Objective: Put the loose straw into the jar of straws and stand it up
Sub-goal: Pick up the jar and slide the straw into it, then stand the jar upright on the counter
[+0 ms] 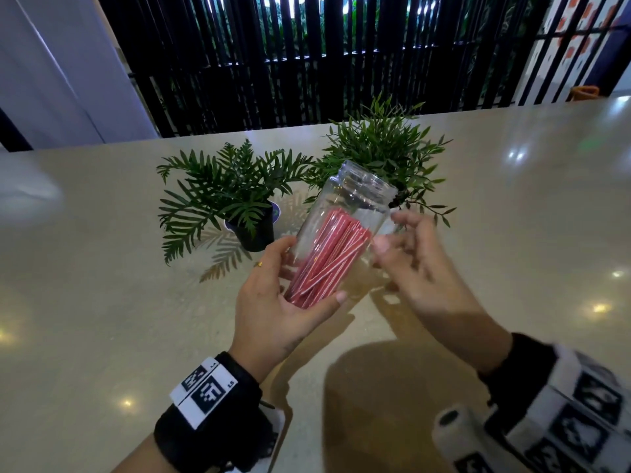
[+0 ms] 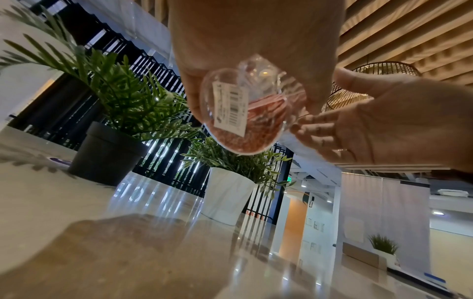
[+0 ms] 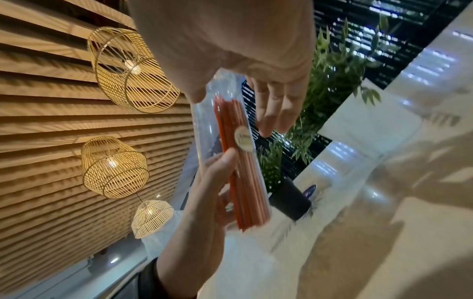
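Note:
A clear glass jar [image 1: 345,206] hangs tilted above the table, its open mouth pointing up and away from me. Several red-and-white striped straws [image 1: 327,254] lie inside it, all below the rim. My left hand [image 1: 269,302] grips the jar's lower half, thumb on the near side and fingers behind. My right hand [image 1: 409,254] is just right of the jar with relaxed fingers, its thumb at the glass, holding nothing. The left wrist view shows the jar's base [image 2: 243,113] with a barcode label. In the right wrist view the jar [image 3: 230,141] sits between both hands. No straw shows outside the jar.
Two potted plants stand just beyond the jar: one in a black pot [image 1: 254,230], one with a white pot [image 2: 225,196]. The beige table [image 1: 102,302] stretches wide on both sides. A black slatted screen [image 1: 307,63] runs behind its far edge.

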A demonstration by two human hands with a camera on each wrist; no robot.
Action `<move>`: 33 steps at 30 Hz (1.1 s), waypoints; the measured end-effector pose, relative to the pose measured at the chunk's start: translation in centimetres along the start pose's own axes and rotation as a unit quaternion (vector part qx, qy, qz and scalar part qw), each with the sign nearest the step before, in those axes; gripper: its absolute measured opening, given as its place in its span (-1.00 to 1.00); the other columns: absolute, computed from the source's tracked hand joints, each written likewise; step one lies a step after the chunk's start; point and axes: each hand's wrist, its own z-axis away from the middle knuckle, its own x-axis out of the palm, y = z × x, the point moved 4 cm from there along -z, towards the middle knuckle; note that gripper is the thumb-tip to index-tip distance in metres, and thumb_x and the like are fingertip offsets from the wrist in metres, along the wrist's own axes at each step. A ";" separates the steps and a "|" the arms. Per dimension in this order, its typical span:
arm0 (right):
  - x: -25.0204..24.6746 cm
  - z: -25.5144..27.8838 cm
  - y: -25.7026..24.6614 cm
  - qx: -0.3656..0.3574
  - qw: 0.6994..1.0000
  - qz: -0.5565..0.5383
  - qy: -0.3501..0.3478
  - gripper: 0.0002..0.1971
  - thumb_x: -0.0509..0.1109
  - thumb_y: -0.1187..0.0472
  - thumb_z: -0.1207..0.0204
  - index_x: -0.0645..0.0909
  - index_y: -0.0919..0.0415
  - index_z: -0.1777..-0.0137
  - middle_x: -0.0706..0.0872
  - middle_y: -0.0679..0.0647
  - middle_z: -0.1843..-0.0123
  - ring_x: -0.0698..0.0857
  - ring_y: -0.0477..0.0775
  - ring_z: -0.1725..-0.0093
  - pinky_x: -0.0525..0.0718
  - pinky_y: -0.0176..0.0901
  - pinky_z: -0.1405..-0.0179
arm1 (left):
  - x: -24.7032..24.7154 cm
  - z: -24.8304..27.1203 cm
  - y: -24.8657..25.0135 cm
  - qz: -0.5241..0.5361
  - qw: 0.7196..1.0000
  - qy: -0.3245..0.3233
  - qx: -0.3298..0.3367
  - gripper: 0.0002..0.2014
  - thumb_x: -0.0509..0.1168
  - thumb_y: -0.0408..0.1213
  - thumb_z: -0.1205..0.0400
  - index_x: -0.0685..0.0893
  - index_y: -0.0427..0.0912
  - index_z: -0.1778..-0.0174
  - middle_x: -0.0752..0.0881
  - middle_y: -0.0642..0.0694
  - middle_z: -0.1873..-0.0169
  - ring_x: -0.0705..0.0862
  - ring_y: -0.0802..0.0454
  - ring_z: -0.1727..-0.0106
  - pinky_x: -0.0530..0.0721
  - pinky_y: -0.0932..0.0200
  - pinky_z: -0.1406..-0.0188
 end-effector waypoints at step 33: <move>4.2 -2.8 4.9 0.003 0.995 0.040 -0.096 -0.29 0.51 0.17 -0.33 0.28 -0.10 -0.45 0.44 0.00 -0.19 0.46 -0.02 -0.35 0.55 0.26 -0.35 | 0.1 -0.9 -2.8 0.171 0.971 -0.164 -0.044 -0.53 0.21 -0.06 -0.57 0.16 0.31 -0.32 0.51 0.17 -0.17 0.67 0.29 -0.03 0.64 0.46 0.17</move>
